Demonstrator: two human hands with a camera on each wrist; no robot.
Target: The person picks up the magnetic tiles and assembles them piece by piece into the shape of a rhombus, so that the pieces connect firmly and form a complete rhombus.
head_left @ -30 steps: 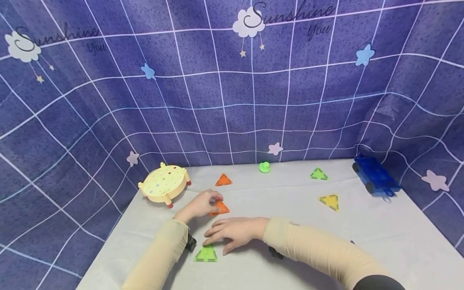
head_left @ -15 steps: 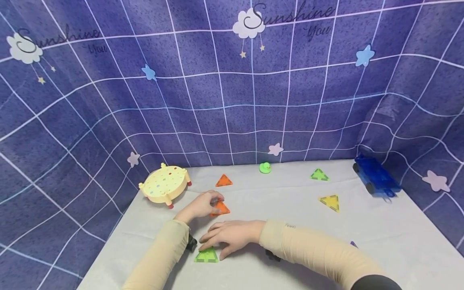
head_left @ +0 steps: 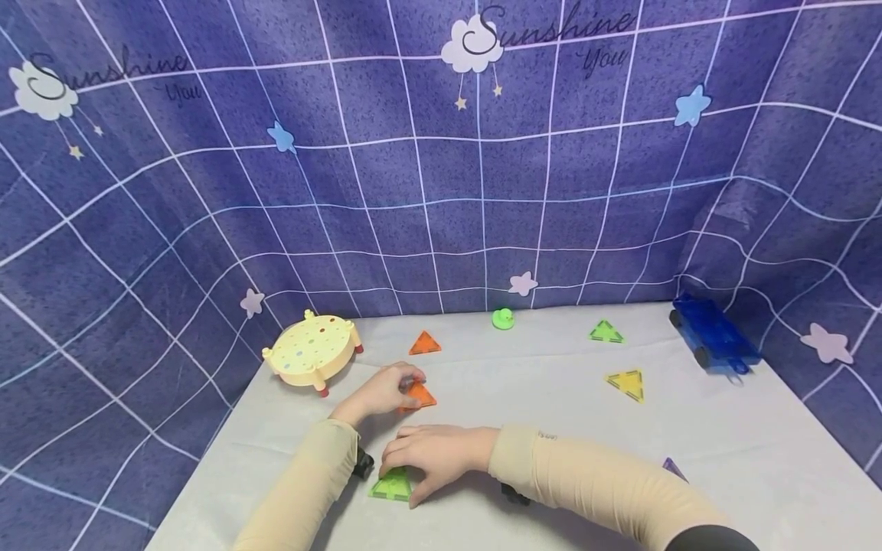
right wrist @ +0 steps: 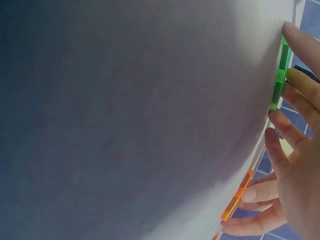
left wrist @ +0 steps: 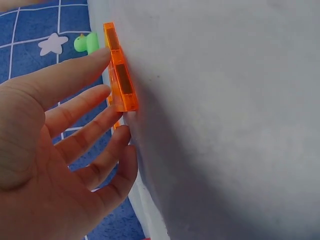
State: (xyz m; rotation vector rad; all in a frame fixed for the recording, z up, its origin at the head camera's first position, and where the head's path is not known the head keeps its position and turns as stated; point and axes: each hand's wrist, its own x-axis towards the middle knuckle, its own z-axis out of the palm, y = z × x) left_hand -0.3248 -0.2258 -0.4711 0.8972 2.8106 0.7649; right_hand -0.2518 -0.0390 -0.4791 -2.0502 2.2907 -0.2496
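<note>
My left hand [head_left: 381,390] holds an orange triangular magnetic tile [head_left: 423,395] lying on the white cloth, its fingers covering the tile's left part. In the left wrist view the thumb touches the upper part of this tile [left wrist: 121,80], with fingertips along its lower edge. Nearer the front, my right hand [head_left: 441,453] is over a green triangular magnetic tile [head_left: 390,490]. Its fingers bend over the tile's far corner and the thumb reaches down at the right corner. From the right wrist, thumb and fingertips span the green tile [right wrist: 280,82].
Behind lies another orange triangle [head_left: 425,343], then a green toy duck [head_left: 504,319]. At right are a second green triangle [head_left: 606,332], a yellow triangle [head_left: 628,384] and a blue toy car base [head_left: 713,333]. A purple piece [head_left: 674,468] shows behind the right sleeve. A yellow round toy table [head_left: 313,350] stands back left.
My right hand has come down and slightly left onto the near green tile, its thumb moving to the tile's right corner. The left hand has stayed at the orange tile.
</note>
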